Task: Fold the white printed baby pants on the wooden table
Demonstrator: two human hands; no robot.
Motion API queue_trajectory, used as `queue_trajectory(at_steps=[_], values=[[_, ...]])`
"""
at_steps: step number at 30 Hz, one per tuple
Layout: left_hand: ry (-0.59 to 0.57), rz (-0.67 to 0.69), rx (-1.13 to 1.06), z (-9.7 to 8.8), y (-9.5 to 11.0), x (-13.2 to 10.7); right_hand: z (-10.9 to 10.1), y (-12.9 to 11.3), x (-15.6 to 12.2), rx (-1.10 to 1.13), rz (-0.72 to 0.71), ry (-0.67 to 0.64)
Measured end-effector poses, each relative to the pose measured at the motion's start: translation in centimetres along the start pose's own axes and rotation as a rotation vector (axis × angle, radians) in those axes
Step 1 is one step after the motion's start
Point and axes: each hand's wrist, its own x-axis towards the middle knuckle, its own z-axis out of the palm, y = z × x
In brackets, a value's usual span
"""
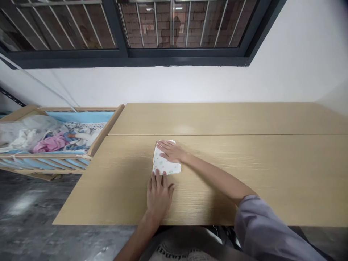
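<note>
A small white cloth (pixel 165 166) with a faint printed pattern lies flat on the wooden table (pixel 244 174), left of its middle. My right hand (pixel 172 151) rests flat across the cloth's upper part, fingers stretched toward the left and covering its top edge. Close to the cloth's lower edge is my left hand (pixel 159 194), palm down on the table, with its fingers spread and the fingertips touching that edge. Neither hand is closed around anything. Whether the cloth is folded in layers I cannot tell.
Left of the table stands a wooden crib (pixel 106 130) with blue lining, holding a heap of clothes, a pink cloth (pixel 51 142) among them. A seam runs across the table. Behind are a white wall (pixel 176 85) and a barred window (pixel 187 58).
</note>
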Motion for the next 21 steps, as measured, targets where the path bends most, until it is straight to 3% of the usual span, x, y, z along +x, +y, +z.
queue_trajectory(at_steps=[4,9,13,15,18,21], values=[[-0.003,0.010,0.014,0.0,-0.1,0.1,-0.7,2.2,1.2,-0.008,0.050,0.004],[0.001,0.035,0.003,-0.8,-0.8,0.9,-2.5,1.2,0.0,0.044,0.033,0.054],[-0.086,0.130,-0.127,-1.9,-3.8,2.6,-5.0,-1.7,-3.9,0.100,0.037,0.157],[-0.118,0.178,-0.201,-2.3,-5.8,3.5,-5.8,-3.1,-6.5,0.113,-0.003,0.134],[-0.116,0.232,-0.245,-2.3,-8.3,4.5,-5.4,-4.4,-10.0,0.088,-0.057,0.064],[-0.119,0.273,-0.264,-1.7,-9.3,4.8,-3.8,-4.9,-12.2,0.025,-0.047,0.085]])
